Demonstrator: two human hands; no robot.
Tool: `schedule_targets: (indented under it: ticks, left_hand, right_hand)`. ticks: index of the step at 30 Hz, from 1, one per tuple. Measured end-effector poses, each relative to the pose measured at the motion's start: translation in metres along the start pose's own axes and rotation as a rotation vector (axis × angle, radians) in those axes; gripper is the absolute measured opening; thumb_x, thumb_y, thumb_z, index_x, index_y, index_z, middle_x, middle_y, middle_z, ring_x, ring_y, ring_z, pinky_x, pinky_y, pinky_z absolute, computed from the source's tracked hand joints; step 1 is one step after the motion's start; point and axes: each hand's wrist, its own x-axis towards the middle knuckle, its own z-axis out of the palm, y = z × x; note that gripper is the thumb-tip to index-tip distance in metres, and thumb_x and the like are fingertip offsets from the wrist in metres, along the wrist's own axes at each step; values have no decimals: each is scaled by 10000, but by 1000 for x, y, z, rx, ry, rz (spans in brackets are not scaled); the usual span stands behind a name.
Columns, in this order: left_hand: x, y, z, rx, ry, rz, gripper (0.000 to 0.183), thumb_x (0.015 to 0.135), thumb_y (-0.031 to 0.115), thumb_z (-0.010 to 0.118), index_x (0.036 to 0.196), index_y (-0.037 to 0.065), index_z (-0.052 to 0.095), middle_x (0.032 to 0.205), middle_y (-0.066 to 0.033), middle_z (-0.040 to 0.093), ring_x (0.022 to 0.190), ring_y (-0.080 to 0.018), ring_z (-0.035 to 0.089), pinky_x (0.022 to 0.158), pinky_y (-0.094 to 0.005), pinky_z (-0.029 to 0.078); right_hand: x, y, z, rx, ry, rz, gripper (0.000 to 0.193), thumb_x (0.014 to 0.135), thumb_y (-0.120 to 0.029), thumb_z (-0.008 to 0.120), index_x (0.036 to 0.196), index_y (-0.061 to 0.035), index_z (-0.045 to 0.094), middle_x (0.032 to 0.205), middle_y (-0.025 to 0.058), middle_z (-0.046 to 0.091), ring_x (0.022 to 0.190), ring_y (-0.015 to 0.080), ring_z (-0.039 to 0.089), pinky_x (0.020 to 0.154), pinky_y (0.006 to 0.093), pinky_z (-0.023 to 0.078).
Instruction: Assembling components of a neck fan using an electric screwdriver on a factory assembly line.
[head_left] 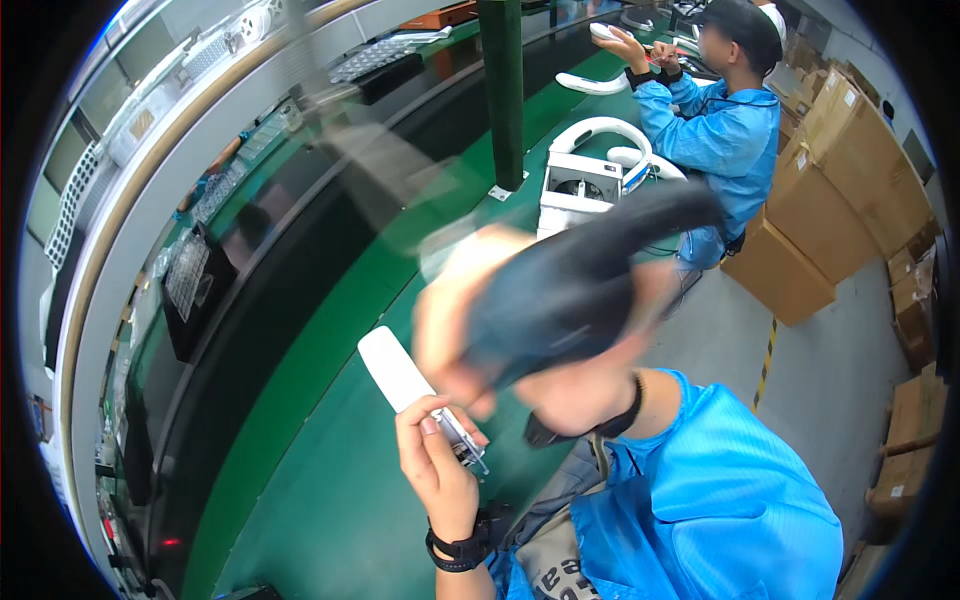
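My left hand (440, 465) grips a long white plastic housing (392, 368) above the green bench, fingers closed around its lower part. At that end, small metallic inner parts show beside my fingers. My right hand (585, 395) is up close to the camera, higher than the left and to its right. It is wrapped around a black tool (560, 300), perhaps a power driver. Motion smears the tool, so its exact kind and its tip cannot be made out. The tool and my right hand hide part of the bench.
The green workbench (330, 480) runs beside a dark conveyor (250, 350). Further along stand a green post (500, 100), a white box-shaped unit (580, 185) and a white curved part (600, 128). A co-worker in blue (715, 130) handles a white piece. Cardboard boxes (820, 190) are stacked at right.
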Motion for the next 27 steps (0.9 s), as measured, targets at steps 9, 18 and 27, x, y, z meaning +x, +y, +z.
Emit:
schedule_targets:
  ticks: [9,18,27]
  left_hand:
    - [5,-5,-9,52,-22,68,269,1141,166,371,1303,18,528,815,-104,615,638,-136,607,605,-285,520]
    - [5,-3,-4,78,-45,56,291,1111,113,425,1367,21,529,838,-99,620,662,-130,599,618,-280,517]
    - [5,-4,2,-16,-31,-50,497,1088,53,438,1572,88,329,891,-87,636,694,-113,592,652,-260,518]
  right_hand:
    - [-4,-8,-172,-465,461,-261,934,972,-887,186,1024,-25,542,720,84,549,562,167,531,541,297,461]
    - [-6,13,-193,-464,497,-182,897,984,-872,186,990,-46,536,678,75,541,527,160,513,519,300,446]
    - [-6,-24,-102,-18,375,-260,853,979,-873,217,1005,-77,522,695,73,508,469,181,471,448,337,383]
